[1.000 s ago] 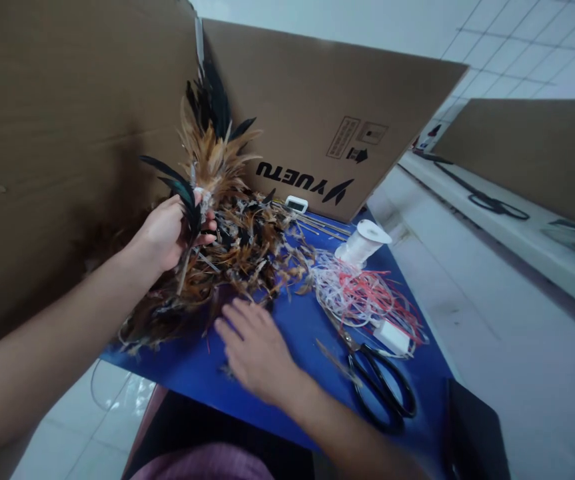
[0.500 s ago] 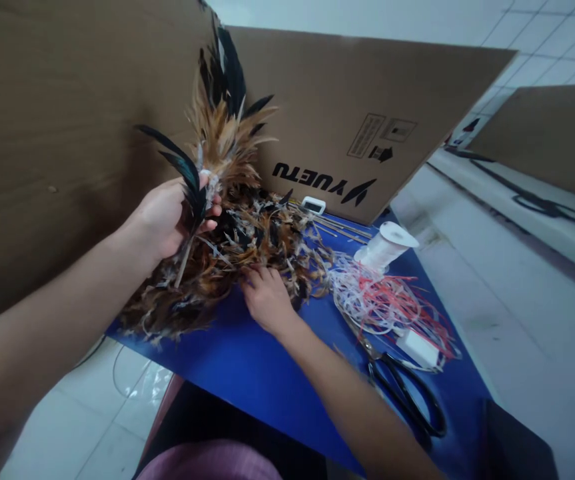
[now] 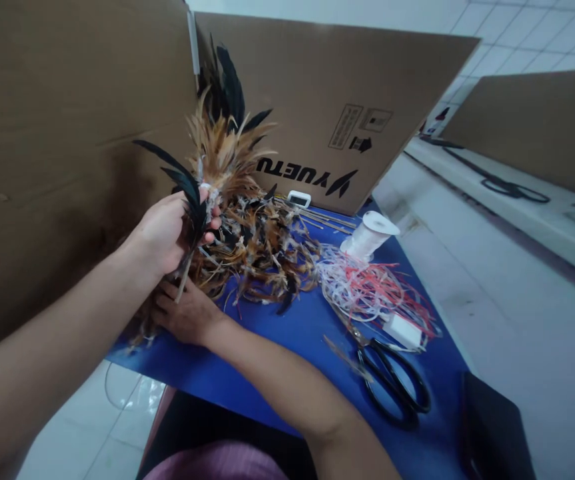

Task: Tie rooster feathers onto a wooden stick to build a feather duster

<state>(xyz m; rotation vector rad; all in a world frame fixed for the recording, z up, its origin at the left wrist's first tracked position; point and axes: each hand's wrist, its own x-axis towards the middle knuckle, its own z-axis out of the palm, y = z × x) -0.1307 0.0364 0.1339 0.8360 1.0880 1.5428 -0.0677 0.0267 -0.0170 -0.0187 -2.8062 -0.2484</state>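
My left hand (image 3: 174,230) is closed around a feather duster (image 3: 224,157), held upright with tan plumes in the middle, long black feathers at the top and a thin stick poking out below. A few dark green-black feathers (image 3: 187,183) lie across its fingers. White tape or quill ends show at the grip. Just below, my right hand (image 3: 190,313) reaches into the left side of a heap of loose brown and black feathers (image 3: 262,250). Its fingers look apart and slightly bent; their tips are partly hidden among the feathers.
Black-handled scissors (image 3: 392,383) lie on the blue tabletop (image 3: 267,367). Nearby are tangled white and red strips (image 3: 372,287), a white spool (image 3: 370,237), a white block (image 3: 402,331), thin sticks (image 3: 327,220) and a small display device (image 3: 298,199). Cardboard (image 3: 307,87) walls the back and left.
My right hand has moved left across the feather heap to below my left hand, dragging feathers from the middle. My left hand keeps hold of the feather duster. The view has shifted slightly.
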